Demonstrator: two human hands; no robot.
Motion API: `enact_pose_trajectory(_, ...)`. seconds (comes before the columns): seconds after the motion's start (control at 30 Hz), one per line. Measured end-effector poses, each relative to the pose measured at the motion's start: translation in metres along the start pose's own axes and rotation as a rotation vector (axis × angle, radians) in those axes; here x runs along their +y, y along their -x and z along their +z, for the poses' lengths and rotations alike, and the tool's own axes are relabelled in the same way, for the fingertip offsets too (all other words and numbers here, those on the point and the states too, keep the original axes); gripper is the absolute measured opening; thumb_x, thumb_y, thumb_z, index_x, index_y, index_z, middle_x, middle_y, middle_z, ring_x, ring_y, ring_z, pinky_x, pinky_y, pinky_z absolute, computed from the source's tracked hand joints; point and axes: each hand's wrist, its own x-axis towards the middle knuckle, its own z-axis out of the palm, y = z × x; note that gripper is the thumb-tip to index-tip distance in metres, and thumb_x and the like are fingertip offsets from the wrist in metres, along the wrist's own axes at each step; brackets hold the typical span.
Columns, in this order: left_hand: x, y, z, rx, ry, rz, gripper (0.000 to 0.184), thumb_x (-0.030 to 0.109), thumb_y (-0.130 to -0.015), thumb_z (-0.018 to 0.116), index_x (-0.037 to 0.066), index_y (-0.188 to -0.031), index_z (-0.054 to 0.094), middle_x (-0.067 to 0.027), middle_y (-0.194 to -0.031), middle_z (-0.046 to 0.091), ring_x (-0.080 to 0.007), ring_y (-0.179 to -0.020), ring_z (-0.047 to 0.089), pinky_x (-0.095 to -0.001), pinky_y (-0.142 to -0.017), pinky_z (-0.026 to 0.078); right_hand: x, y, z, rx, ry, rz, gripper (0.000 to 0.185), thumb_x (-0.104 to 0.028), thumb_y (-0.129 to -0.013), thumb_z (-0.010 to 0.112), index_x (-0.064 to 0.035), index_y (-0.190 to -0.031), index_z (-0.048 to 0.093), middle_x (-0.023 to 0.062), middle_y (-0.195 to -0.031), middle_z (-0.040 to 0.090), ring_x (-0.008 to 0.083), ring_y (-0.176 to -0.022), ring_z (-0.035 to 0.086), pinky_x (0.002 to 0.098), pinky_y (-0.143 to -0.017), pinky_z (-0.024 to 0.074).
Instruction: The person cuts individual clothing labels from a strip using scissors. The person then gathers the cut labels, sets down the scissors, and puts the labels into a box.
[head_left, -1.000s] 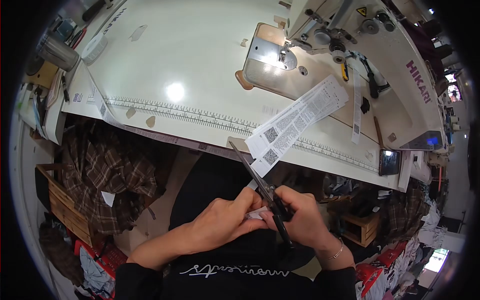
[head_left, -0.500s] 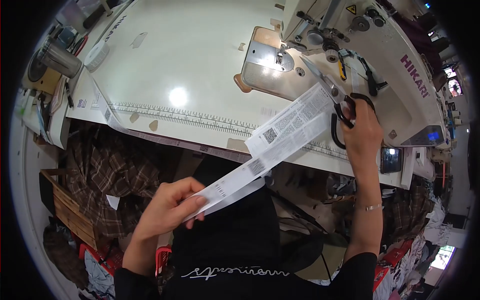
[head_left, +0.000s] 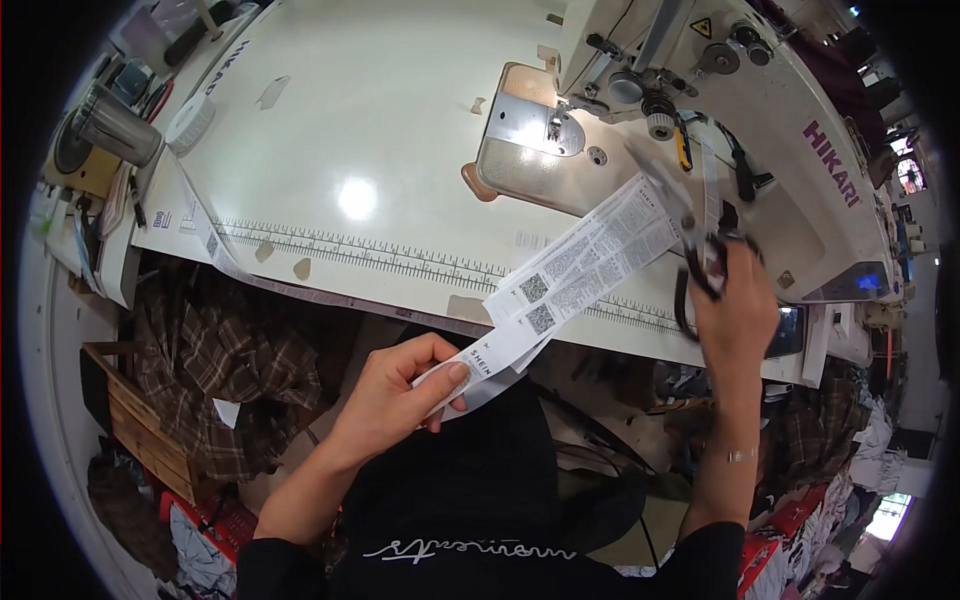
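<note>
Left hand [head_left: 415, 385]: thumb and fingers pinch the lower end of a long white printed label strip [head_left: 550, 313], which crosses the front edge of the white sewing table [head_left: 390, 130]. Right hand [head_left: 742, 310]: fingers curl round black-handled metal scissors [head_left: 714, 262] (blurred; blade gap cannot be told). Risk: a hasty pull could drag along a second flat white printed strip [head_left: 590, 240]. Legible: "SHEIN" on the held strip, "HIKARI" on the white sewing machine [head_left: 800, 200].

Black sleeves [head_left: 718, 558], a pale bracelet [head_left: 741, 456] behind the right hand [head_left: 738, 312] — and white cursive lettering [head_left: 470, 552] on the black garment [head_left: 455, 500].
</note>
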Motion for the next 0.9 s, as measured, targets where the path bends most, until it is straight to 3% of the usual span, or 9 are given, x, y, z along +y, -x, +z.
enact_pose_trajectory(0.13, 0.002, -0.002, 0.003, -0.002, 0.021, 0.019, 0.017, 0.014, -0.091, 0.057, -0.002, -0.098, 0.056, -0.0040, -0.073, 0.064, -0.0046, -0.053, 0.054, -0.0176, -0.048, 0.041, -0.038, 0.032, -0.054, -0.509, -0.534, 0.390, 0.024, -0.011, -0.067, 0.075, -0.0018, -0.081, 0.058, 0.0068, -0.060, 0.048, 0.0131, -0.053, 0.049, 0.0273, -0.051, 0.0379)
enact_pose_trajectory(0.2, 0.002, -0.004, 0.004, -0.018, -0.004, 0.018, 0.017, 0.013, -0.091, 0.057, -0.002, -0.098, 0.055, -0.0044, -0.075, 0.065, -0.0051, -0.056, 0.055, -0.0179, -0.049, 0.043, -0.034, 0.053, -0.057, -0.852, -0.720, 0.365, 0.025, -0.009, -0.065, 0.078, -0.0030, -0.083, 0.061, 0.0028, -0.063, 0.055, 0.0089, -0.057, 0.053, 0.0231, -0.054, 0.0410)
enact_pose_trajectory(0.23, 0.003, -0.006, 0.004, -0.031, -0.035, 0.043, 0.017, 0.013, -0.091, 0.058, -0.002, -0.098, 0.055, -0.0044, -0.074, 0.065, -0.0053, -0.056, 0.056, -0.0182, -0.049, 0.043, -0.034, 0.066, -0.053, -0.882, -0.825, 0.283, 0.033, -0.020, -0.067, 0.081, -0.0020, -0.082, 0.057, 0.0077, -0.062, 0.053, 0.0161, -0.053, 0.051, 0.0283, -0.051, 0.0422)
enact_pose_trajectory(0.33, 0.008, -0.008, 0.004, -0.047, -0.063, 0.033, 0.017, 0.013, -0.090, 0.058, -0.002, -0.098, 0.055, -0.0044, -0.073, 0.064, -0.0056, -0.058, 0.057, -0.0186, -0.049, 0.044, -0.033, 0.094, -0.046, -1.178, -1.050, 0.428, 0.036, -0.025, -0.070, 0.079, -0.0026, -0.092, 0.060, 0.0092, -0.070, 0.059, 0.0176, -0.059, 0.055, 0.0289, -0.056, 0.0439)
enact_pose_trajectory(0.47, 0.007, -0.010, 0.008, 0.002, 0.003, 0.003, 0.016, 0.013, -0.091, 0.058, -0.002, -0.098, 0.056, -0.0038, -0.072, 0.063, -0.0056, -0.060, 0.058, -0.0187, -0.050, 0.046, -0.031, 0.111, -0.035, -1.300, -1.200, 0.434, 0.037, -0.029, -0.075, 0.074, -0.0010, -0.094, 0.059, 0.0015, -0.067, 0.054, 0.0103, -0.061, 0.052, 0.0246, -0.057, 0.0420)
enact_pose_trajectory(0.53, 0.009, -0.009, 0.010, -0.003, 0.027, 0.014, 0.015, 0.013, -0.092, 0.057, -0.002, -0.098, 0.057, -0.0036, -0.072, 0.063, -0.0054, -0.060, 0.058, -0.0184, -0.050, 0.046, -0.031, 0.116, -0.030, -1.278, -1.212, 0.314, 0.048, -0.043, -0.081, 0.067, -0.0007, -0.100, 0.055, 0.0022, -0.069, 0.053, 0.0105, -0.062, 0.050, 0.0251, -0.058, 0.0414)
enact_pose_trajectory(0.57, 0.009, -0.008, 0.011, -0.002, 0.055, 0.023, 0.015, 0.013, -0.092, 0.057, -0.002, -0.097, 0.058, -0.0034, -0.072, 0.063, -0.0052, -0.060, 0.058, -0.0182, -0.050, 0.046, -0.033, 0.114, -0.030, -1.280, -1.214, 0.315, 0.048, -0.043, -0.081, 0.067, -0.0007, -0.100, 0.055, 0.0022, -0.069, 0.053, 0.0105, -0.062, 0.050, 0.0251, -0.058, 0.0414)
enact_pose_trajectory(0.63, 0.008, -0.007, 0.012, -0.010, 0.052, 0.027, 0.016, 0.012, -0.092, 0.057, -0.002, -0.099, 0.058, -0.0034, -0.072, 0.063, -0.0049, -0.059, 0.057, -0.0179, -0.050, 0.045, -0.041, 0.104, -0.030, -1.304, -1.194, 0.316, 0.040, -0.032, -0.082, 0.069, -0.0036, -0.104, 0.054, 0.0114, -0.075, 0.056, 0.0249, -0.066, 0.055, 0.0339, -0.062, 0.0428)
enact_pose_trajectory(0.9, 0.010, -0.007, 0.016, -0.033, 0.027, 0.038, 0.030, 0.011, -0.093, 0.055, -0.001, -0.120, 0.056, -0.0038, -0.073, 0.063, -0.0042, -0.056, 0.055, -0.0175, -0.049, 0.043, -0.053, 0.091, -0.018, -1.298, -1.212, 0.385, 0.042, -0.033, -0.081, 0.070, -0.0027, -0.103, 0.051, 0.0105, -0.070, 0.053, 0.0251, -0.063, 0.054, 0.0344, -0.060, 0.0413)
